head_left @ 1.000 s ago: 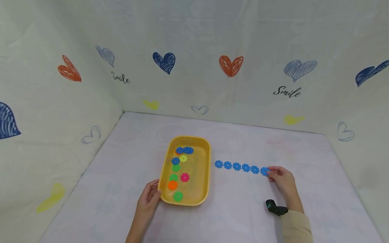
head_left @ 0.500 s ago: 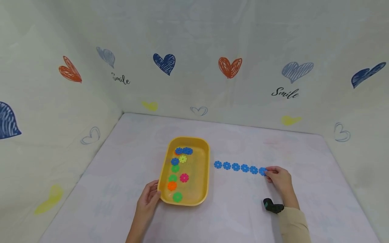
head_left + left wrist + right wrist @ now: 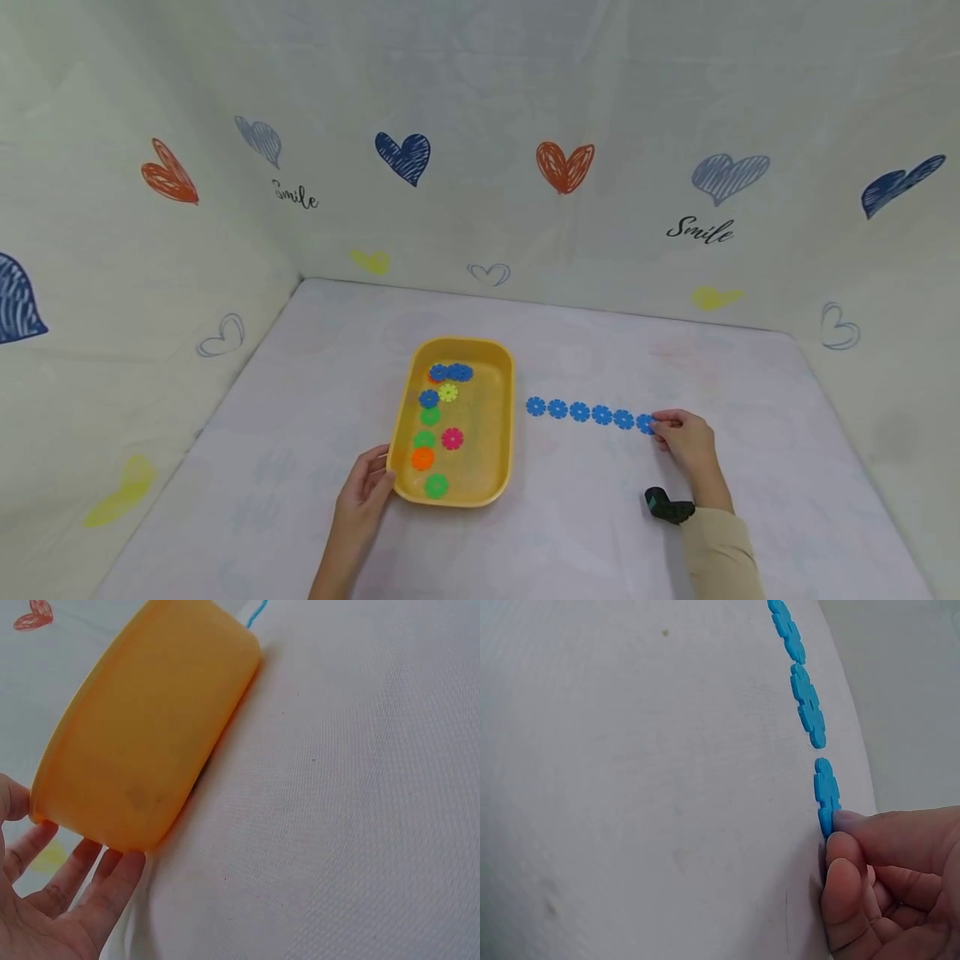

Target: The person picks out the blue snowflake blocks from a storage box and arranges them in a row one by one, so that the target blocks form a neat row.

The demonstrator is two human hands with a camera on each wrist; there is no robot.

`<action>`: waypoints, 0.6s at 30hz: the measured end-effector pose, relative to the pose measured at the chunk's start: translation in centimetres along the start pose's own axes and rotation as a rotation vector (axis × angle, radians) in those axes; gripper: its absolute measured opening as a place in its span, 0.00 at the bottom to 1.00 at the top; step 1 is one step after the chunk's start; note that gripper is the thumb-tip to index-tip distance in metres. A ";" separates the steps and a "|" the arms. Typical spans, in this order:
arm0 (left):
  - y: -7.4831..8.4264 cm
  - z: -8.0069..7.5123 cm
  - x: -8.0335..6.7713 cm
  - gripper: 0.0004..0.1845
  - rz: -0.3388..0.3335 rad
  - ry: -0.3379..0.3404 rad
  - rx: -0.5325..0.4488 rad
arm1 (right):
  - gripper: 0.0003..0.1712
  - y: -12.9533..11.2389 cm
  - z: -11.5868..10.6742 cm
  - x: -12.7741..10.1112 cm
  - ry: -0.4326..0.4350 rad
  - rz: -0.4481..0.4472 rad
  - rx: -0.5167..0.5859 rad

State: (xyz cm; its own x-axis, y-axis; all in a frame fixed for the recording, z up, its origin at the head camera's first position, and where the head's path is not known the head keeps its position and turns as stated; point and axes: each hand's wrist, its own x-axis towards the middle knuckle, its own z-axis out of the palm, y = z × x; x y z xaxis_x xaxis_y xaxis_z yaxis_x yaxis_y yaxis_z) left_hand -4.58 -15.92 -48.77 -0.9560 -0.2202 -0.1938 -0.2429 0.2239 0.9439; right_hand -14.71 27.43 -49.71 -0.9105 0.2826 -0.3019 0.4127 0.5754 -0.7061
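Observation:
My right hand (image 3: 688, 442) pinches the edge of a blue notched plastic disc (image 3: 645, 424) between thumb and fingers. This blue disc (image 3: 826, 796) lies at the right end of a line of several like it (image 3: 580, 412), with a small gap to its neighbour (image 3: 808, 705) in the right wrist view. At the near left corner of a yellow tray (image 3: 501, 467), my left hand (image 3: 363, 492) grips the wall. In the left wrist view, the thumb is at the tray's rim and the fingers are against its outside (image 3: 142, 727).
Several loose discs lie in the tray, among them a pink one (image 3: 452, 439), an orange one (image 3: 423, 458) and a green one (image 3: 436, 486). A black device (image 3: 667, 506) sits by my right wrist. Pale cloth walls with printed hearts (image 3: 565, 167) rise behind the table (image 3: 570, 533).
My right hand has moved slightly left with the last blue disc, which now sits closer to its neighbour. My left hand stays on the tray; the whole view shifts a little.

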 end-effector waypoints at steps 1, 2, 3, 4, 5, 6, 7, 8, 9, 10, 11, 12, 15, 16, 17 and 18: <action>0.0 0.0 0.0 0.18 0.001 0.002 0.000 | 0.17 -0.1 0.0 0.0 -0.003 0.004 0.001; 0.0 0.0 0.0 0.18 0.000 0.003 -0.002 | 0.17 -0.1 0.0 0.1 -0.006 0.006 0.000; 0.1 0.0 0.0 0.18 0.000 0.002 -0.006 | 0.17 -0.2 0.0 0.1 -0.008 0.011 -0.003; 0.0 -0.1 0.0 0.18 -0.001 0.002 -0.008 | 0.17 -0.2 0.0 0.1 -0.010 0.013 -0.004; 0.0 -0.1 0.0 0.18 -0.002 0.002 -0.008 | 0.16 -0.3 0.1 0.1 -0.013 0.013 -0.009; 0.0 -0.1 0.0 0.18 -0.003 0.001 -0.010 | 0.16 -0.3 0.1 0.1 -0.016 0.012 -0.014; 0.0 -0.1 0.0 0.18 -0.005 -0.001 -0.011 | 0.16 -0.4 0.1 0.1 -0.019 0.009 -0.022; 0.0 -0.1 0.1 0.18 -0.007 -0.003 -0.013 | 0.16 -0.4 0.1 0.1 -0.022 0.006 -0.031; 0.0 -0.1 0.1 0.18 -0.007 -0.003 -0.014 | 0.15 -0.5 0.1 0.1 -0.026 0.004 -0.041; 0.0 -0.1 0.1 0.18 -0.006 -0.002 -0.013 | 0.15 -0.7 0.1 0.1 -0.030 0.005 -0.047; 0.1 -0.1 0.1 0.18 -0.006 -0.002 -0.013 | 0.15 -0.8 0.1 0.1 -0.033 0.007 -0.054; 0.1 -0.1 0.1 0.18 -0.006 -0.003 -0.015 | 0.15 -0.9 0.0 0.1 -0.036 0.006 -0.056; 0.2 -0.1 0.1 0.19 -0.012 -0.002 -0.025 | 0.14 -1.2 0.0 0.1 -0.041 0.010 -0.060; 0.2 -0.1 0.1 0.19 -0.018 -0.005 -0.026 | 0.14 -1.2 0.0 0.1 -0.041 0.012 -0.060; 0.2 -0.1 0.1 0.19 -0.022 -0.009 -0.029 | 0.14 -1.2 0.0 0.1 -0.040 0.011 -0.065; 0.2 -0.1 0.1 0.19 -0.026 -0.012 -0.032 | 0.14 -1.3 0.0 0.1 -0.039 0.011 -0.067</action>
State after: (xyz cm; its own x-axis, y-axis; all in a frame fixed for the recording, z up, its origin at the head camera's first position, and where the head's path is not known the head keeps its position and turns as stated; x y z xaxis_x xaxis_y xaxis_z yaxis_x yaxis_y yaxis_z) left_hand -4.73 -15.95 -48.58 -0.9515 -0.2137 -0.2215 -0.2625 0.1878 0.9465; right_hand -15.30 26.75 -48.83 -0.9058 0.2594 -0.3350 0.4220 0.6233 -0.6584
